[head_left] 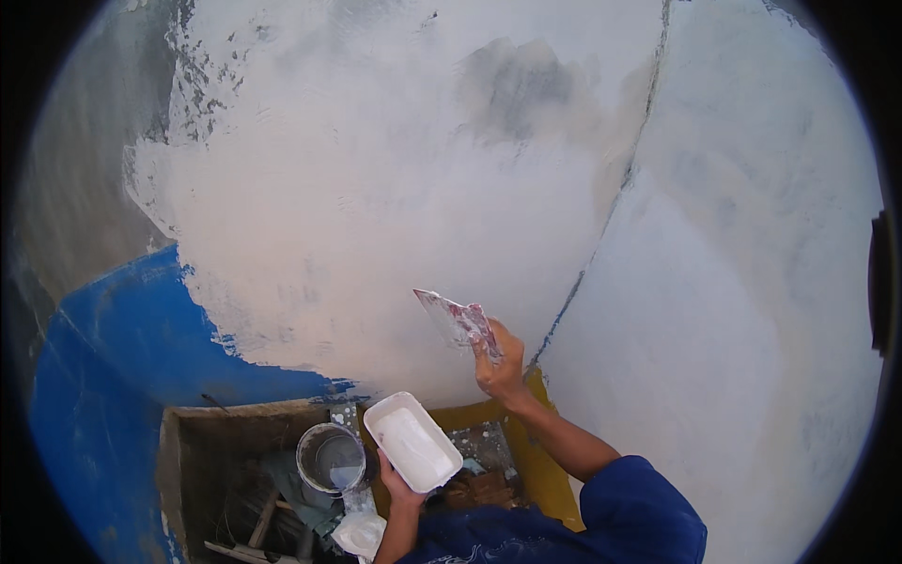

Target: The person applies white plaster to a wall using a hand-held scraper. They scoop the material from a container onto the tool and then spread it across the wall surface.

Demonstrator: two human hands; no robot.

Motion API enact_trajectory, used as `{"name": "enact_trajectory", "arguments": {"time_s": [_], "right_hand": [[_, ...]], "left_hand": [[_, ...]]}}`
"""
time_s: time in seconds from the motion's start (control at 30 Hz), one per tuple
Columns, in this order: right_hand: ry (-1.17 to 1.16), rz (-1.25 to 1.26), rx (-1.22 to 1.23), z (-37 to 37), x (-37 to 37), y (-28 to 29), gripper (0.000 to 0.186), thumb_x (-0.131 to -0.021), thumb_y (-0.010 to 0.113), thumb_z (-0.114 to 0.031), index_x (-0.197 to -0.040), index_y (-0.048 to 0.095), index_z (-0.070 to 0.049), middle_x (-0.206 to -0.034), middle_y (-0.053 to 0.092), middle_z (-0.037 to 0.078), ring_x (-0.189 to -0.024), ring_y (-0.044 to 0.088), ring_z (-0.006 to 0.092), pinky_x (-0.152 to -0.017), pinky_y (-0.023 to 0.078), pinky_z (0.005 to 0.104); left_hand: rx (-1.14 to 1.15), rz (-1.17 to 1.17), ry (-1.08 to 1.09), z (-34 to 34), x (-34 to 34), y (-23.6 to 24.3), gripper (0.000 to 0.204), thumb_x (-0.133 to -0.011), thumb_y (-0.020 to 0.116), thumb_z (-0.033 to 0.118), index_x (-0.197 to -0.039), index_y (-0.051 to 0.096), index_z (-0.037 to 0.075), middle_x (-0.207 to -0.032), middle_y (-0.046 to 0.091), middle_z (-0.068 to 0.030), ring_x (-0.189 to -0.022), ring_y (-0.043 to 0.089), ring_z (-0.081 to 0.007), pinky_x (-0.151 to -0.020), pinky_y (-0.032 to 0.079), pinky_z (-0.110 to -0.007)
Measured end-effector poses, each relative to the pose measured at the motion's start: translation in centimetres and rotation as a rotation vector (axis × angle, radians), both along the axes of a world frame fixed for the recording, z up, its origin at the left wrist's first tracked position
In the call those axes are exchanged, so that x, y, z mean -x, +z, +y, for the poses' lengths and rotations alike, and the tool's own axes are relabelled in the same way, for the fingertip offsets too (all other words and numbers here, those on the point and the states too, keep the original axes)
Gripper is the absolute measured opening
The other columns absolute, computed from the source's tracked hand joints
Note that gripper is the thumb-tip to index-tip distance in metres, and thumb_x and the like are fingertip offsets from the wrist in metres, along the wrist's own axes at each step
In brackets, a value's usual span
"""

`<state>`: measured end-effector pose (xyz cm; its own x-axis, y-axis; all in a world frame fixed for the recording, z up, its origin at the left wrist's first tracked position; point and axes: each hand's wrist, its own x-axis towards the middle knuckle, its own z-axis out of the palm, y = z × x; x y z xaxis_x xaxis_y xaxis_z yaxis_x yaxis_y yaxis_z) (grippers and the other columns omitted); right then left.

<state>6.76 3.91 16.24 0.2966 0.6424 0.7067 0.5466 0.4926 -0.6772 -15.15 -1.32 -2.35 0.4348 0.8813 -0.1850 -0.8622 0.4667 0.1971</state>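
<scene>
My right hand (503, 367) is closed around a putty knife (453, 318), raised in front of the wall. Its wide blade is smeared with white filler and has reddish patches. Lower down, my left hand (398, 485) grips a white rectangular tub (413, 440) by its near left side. Inside the tub lies white, smooth-looking filler. The wall (376, 216) facing me is mostly coated white, with a grey patch near the top. Whether the blade touches the wall, I cannot tell.
A bucket (332, 458) with greyish contents stands left of the tub. Below it are a white bag (360, 534) and a concrete bin (171, 470) holding wood scraps. Blue paint (113, 376) covers the lower left wall. A cracked corner line (615, 202) meets the right wall.
</scene>
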Motion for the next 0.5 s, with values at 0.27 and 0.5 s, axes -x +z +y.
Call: {"name": "enact_trajectory", "arguments": {"time_s": [0.27, 0.5], "right_hand": [[0.321, 0.975, 0.510, -7.0, 2.7, -5.6, 0.024, -0.092, 0.061, 0.000, -0.116, 0.061, 0.004, -0.102, 0.069, 0.007, -0.091, 0.064, 0.0143, -0.090, 0.049, 0.0305], [0.194, 0.047, 0.661, -9.0, 5.3, -3.1, 0.036, -0.078, 0.065, -0.001, -0.112, 0.056, 0.006, -0.082, 0.064, 0.027, -0.080, 0.065, 0.0450, -0.072, 0.051, 0.0464]], "left_hand": [[-0.070, 0.154, -0.035, 0.5, -0.9, -0.9, 0.074, -0.097, 0.042, 0.059, -0.151, 0.031, 0.009, -0.149, 0.043, -0.0156, -0.134, 0.045, -0.0374, -0.111, 0.037, -0.055], [-0.187, 0.153, 0.012, -0.9, -1.0, 0.8, 0.073, -0.098, 0.044, 0.058, -0.149, 0.035, 0.007, -0.144, 0.049, -0.0149, -0.129, 0.051, -0.0323, -0.109, 0.041, -0.051]]}}
